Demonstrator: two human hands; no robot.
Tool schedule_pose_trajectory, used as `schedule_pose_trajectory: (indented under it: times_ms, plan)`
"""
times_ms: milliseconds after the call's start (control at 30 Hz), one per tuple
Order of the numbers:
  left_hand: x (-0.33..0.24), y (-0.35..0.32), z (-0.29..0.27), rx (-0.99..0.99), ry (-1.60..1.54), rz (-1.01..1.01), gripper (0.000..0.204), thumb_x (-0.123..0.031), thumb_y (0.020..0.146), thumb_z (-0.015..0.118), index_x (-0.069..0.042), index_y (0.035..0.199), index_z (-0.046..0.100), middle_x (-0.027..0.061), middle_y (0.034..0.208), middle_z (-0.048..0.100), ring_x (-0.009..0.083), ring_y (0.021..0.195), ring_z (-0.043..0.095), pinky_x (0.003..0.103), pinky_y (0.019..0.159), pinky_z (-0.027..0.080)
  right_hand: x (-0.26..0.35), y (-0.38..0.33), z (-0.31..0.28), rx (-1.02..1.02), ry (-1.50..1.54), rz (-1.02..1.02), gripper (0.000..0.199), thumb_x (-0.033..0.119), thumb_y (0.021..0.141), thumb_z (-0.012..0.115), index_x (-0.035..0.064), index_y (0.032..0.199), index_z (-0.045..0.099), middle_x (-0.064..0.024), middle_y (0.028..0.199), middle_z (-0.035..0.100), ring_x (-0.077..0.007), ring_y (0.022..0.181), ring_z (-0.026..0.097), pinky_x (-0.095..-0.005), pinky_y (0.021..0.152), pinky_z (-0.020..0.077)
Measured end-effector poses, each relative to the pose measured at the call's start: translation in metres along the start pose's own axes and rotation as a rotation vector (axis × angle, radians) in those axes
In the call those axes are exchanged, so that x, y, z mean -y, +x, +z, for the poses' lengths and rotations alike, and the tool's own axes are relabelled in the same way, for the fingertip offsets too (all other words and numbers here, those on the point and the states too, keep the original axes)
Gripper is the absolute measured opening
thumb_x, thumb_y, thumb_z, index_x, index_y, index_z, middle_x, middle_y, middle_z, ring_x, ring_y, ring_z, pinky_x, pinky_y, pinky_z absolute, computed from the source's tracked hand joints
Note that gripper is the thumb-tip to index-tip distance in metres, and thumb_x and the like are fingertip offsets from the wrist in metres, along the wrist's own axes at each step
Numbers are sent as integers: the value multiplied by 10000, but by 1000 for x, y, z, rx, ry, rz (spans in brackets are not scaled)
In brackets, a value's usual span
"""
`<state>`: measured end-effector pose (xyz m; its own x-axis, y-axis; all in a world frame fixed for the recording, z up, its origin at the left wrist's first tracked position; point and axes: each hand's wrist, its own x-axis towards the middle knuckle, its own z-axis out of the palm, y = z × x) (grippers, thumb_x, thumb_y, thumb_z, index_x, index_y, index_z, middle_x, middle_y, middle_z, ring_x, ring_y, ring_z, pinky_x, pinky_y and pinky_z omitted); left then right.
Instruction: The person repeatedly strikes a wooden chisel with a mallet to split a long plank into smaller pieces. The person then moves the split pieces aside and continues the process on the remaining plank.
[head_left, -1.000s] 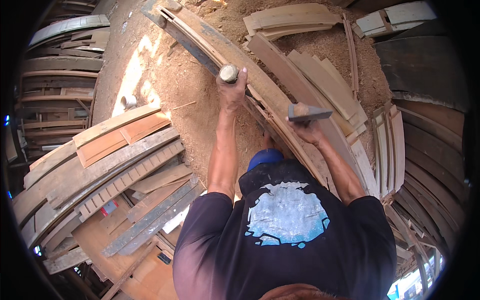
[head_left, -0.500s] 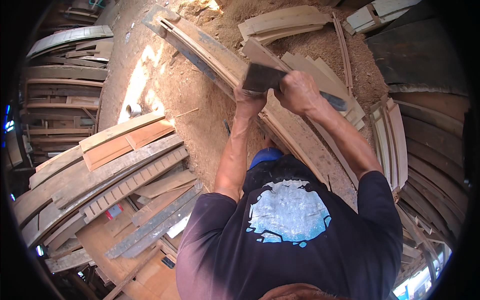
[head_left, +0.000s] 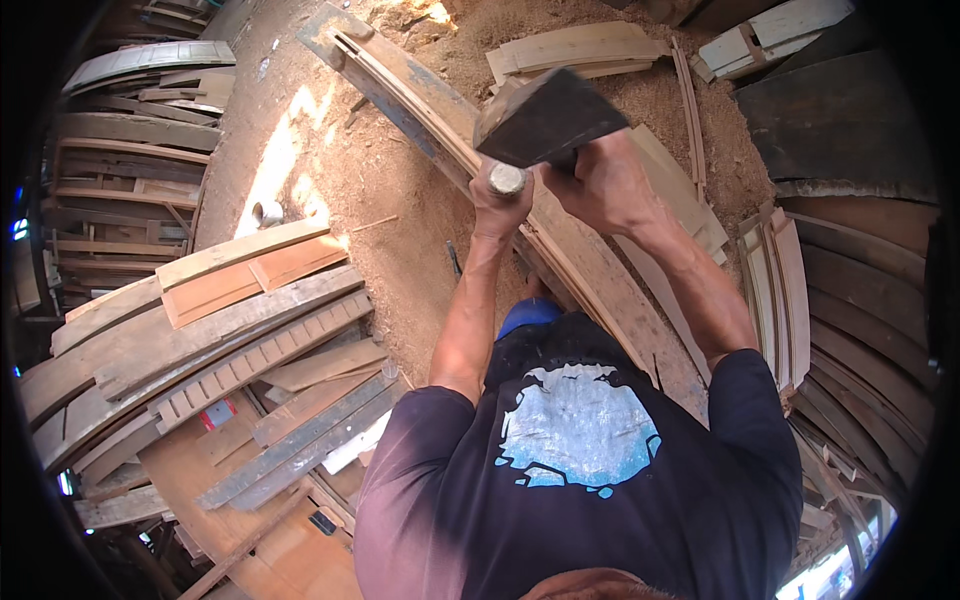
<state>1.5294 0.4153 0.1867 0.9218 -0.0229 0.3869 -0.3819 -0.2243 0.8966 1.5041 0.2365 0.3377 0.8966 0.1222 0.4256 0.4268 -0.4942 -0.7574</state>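
Timber rail (head_left: 575, 277) lies lengthwise on the plank bench (head_left: 400, 72), along the bench's left edge and reaching nearly to its far end. Left hand (head_left: 498, 210) is wrapped around what looks like a chisel (head_left: 507, 179), its round butt facing up about midway along the bench; the blade is hidden. Right hand (head_left: 605, 185) is curled around the handle of a dark mallet (head_left: 550, 115), whose head hangs just beside that butt, seemingly not touching it.

Work looks partway through. A narrow dark line runs along the rail's upper stretch, though whether it is a finished groove or a gap between strips cannot be told. Cutting at the chisel's spot seems unfinished, since both tools are in hand there; its depth, and how many cuts are left, cannot be seen.
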Motion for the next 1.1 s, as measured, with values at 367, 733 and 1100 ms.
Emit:
schedule_pose_trajectory:
  times_ms: [367, 733, 1100]
  plan:
    - [-20, 6, 1, -38, 36, -33, 246, -40, 848, 757, -9, 1057, 630, 78, 930, 715, 159, 839, 680, 305, 767, 550, -50, -23, 36, 234, 196, 228, 266, 163, 828, 719, -1, 1035, 687, -186, 941, 723, -302, 890, 697, -419, 789, 549]
    - [40, 37, -23, -210, 95, -545, 165, -97, 891, 709, 14, 974, 619, 48, 789, 663, 132, 697, 631, 281, 644, 508, -127, -182, 95, 127, 271, 393, 225, 125, 876, 750, 55, 877, 537, -59, 804, 558, -164, 723, 548, -331, 679, 481]
    - [62, 60, -33, -204, -294, -566, 250, -87, 897, 727, -27, 1084, 572, 38, 766, 616, 116, 586, 587, 272, 514, 492, -121, -173, 93, 125, 328, 552, 237, 142, 895, 741, 58, 852, 524, -49, 795, 579, -130, 756, 590, -321, 691, 493]
